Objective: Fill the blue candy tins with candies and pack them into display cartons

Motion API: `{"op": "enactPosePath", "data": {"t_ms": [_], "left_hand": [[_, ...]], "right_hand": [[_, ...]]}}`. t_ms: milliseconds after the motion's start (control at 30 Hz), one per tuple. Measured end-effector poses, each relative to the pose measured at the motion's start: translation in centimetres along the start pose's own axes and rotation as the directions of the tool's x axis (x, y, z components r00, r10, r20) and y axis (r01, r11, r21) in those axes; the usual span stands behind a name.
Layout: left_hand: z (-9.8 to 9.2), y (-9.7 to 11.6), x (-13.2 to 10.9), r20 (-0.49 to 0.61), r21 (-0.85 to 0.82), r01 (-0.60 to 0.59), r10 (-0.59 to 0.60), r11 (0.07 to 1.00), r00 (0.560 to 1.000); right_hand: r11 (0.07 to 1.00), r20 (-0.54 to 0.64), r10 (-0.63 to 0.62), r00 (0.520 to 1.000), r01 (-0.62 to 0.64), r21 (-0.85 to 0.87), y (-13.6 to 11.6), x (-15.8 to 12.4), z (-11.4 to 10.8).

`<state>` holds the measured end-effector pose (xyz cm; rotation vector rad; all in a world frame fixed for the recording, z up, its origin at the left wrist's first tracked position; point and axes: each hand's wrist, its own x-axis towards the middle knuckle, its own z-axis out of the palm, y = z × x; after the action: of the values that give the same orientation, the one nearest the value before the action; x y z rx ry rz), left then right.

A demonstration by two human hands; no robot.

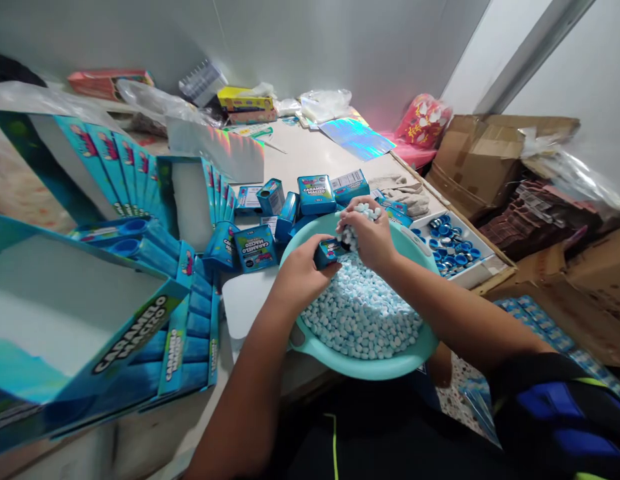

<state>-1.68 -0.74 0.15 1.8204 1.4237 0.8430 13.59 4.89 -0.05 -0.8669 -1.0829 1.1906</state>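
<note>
My left hand (307, 267) is closed around a small blue candy tin (327, 253), tilted on its side with its mouth toward my other hand. My right hand (367, 230) cups a heap of small pale blue and white candies (349, 237) at that mouth. Both hands are over a turquoise basin (347, 369), where loose candies (365, 320) of the same kind lie in a thick layer. Behind the basin several blue tins labelled "Caramelo Macizo" (255, 248) stand and lie on the table.
Blue display boxes (135, 333) packed with tins fill the left side. To the right, a white tray (483, 250) holds several blue caps (453, 247). Cardboard boxes (477, 150) stand beyond the table's right edge. A white flat object (247, 303) lies left of the basin.
</note>
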Motion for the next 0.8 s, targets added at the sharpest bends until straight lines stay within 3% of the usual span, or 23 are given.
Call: {"op": "enactPosePath", "data": {"t_ms": [333, 600, 800], "left_hand": [[0.1, 0.0, 0.2, 0.022, 0.013, 0.025, -0.026, 1.0, 0.999], [0.2, 0.3, -0.5, 0.002, 0.087, -0.052, 0.052, 0.995, 0.999], [0.5, -0.4, -0.5, -0.047, 0.1, -0.12, 0.125, 0.988, 0.991]], "right_hand": [[0.999, 0.088, -0.029, 0.996, 0.03, -0.017, 0.3, -0.8, -0.2], [0.992, 0.067, 0.055, 0.996, -0.062, 0.107, -0.1, -0.8, -0.2], [0.989, 0.058, 0.039, 0.998, -0.047, 0.14, -0.6, -0.8, -0.3]]}}
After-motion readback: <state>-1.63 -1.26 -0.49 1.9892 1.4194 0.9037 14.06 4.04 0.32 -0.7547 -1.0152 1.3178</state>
